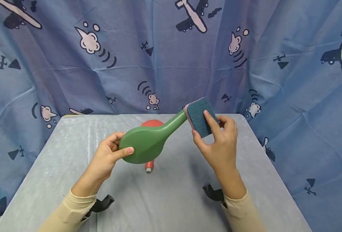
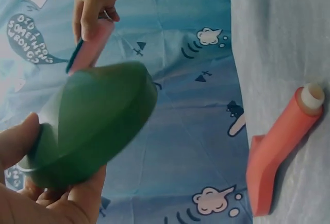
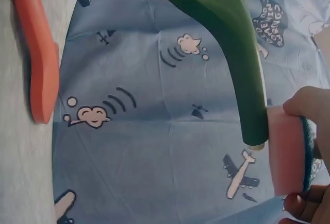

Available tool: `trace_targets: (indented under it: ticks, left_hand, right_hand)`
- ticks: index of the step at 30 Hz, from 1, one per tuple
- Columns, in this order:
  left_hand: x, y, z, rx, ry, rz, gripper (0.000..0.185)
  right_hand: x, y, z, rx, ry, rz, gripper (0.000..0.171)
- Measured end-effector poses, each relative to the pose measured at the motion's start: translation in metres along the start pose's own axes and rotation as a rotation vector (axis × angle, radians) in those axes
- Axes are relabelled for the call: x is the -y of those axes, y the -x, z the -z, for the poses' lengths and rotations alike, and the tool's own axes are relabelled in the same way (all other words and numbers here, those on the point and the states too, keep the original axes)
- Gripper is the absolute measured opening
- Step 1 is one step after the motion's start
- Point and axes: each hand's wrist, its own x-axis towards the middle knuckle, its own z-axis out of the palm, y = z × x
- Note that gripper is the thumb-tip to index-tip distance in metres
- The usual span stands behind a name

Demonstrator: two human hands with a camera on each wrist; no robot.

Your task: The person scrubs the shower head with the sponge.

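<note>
My left hand (image 1: 107, 154) grips the rim of a green shower head (image 1: 143, 145), thumb on the near face and fingers behind. Its handle slants up to the right, above the table. My right hand (image 1: 221, 141) pinches a scouring sponge (image 1: 198, 117) with a teal rough side and a pink soft side. In the right wrist view, the sponge's pink side (image 3: 286, 152) lies against the green handle (image 3: 252, 116) near its pale end. Behind the green one, a red shower head (image 1: 149, 166) lies on the table, partly hidden; the left wrist view shows its hollow white end (image 2: 313, 96).
A grey cloth-like cover lies over the table (image 1: 165, 199). Blue curtains (image 1: 124, 58) printed with planes and clouds hang behind it and at both sides. Black curved mounts (image 1: 101, 204) stick out from both wrists.
</note>
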Motion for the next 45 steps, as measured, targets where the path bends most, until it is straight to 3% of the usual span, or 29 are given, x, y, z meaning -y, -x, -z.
trace_targets:
  ticks: [4, 8, 12, 15, 20, 23, 29, 33, 35, 37, 42, 45]
  left_hand:
    - [0.005, -0.001, -0.001, -0.061, -0.034, -0.011, 0.032]
    - [0.012, -0.002, -0.001, -0.118, -0.061, 0.004, 0.031]
    - [0.014, -0.003, -0.001, -0.145, -0.07, 0.018, 0.032]
    - [0.012, -0.004, -0.002, -0.151, -0.073, 0.005, 0.033]
    - [0.008, -0.003, -0.003, -0.159, -0.092, -0.037, 0.032]
    - [0.008, -0.003, -0.004, -0.161, -0.141, -0.069, 0.031]
    - [0.011, -0.003, -0.005, -0.148, -0.294, -0.196, 0.031]
    - [0.013, -0.004, -0.006, -0.124, -0.335, -0.315, 0.03]
    - [0.013, -0.004, -0.007, -0.116, -0.357, -0.378, 0.032]
    - [0.011, -0.004, -0.008, -0.108, -0.38, -0.44, 0.035]
    - [0.01, -0.004, -0.011, -0.08, -0.431, -0.539, 0.041]
    - [0.011, -0.004, -0.012, -0.062, -0.465, -0.585, 0.043]
  right_hand:
    - [0.003, 0.01, -0.016, 0.063, 0.005, -0.031, 0.06]
    - [0.021, 0.024, -0.033, 0.174, -0.036, 0.048, 0.061]
    - [0.031, 0.031, -0.038, 0.246, -0.081, 0.103, 0.063]
    - [0.022, 0.025, -0.033, 0.22, -0.068, 0.074, 0.063]
    - [-0.004, 0.014, -0.022, 0.136, 0.008, -0.051, 0.058]
    - [-0.003, 0.016, -0.022, 0.141, 0.03, -0.067, 0.058]
    - [0.028, 0.029, -0.032, 0.263, -0.102, -0.003, 0.062]
    - [0.041, 0.032, -0.031, 0.34, -0.287, -0.071, 0.063]
    - [0.039, 0.03, -0.029, 0.35, -0.32, -0.095, 0.063]
    - [0.031, 0.026, -0.027, 0.333, -0.274, -0.09, 0.063]
    - [0.001, 0.015, -0.025, 0.213, -0.009, -0.09, 0.062]
    - [-0.007, 0.014, -0.024, 0.173, 0.043, -0.098, 0.06]
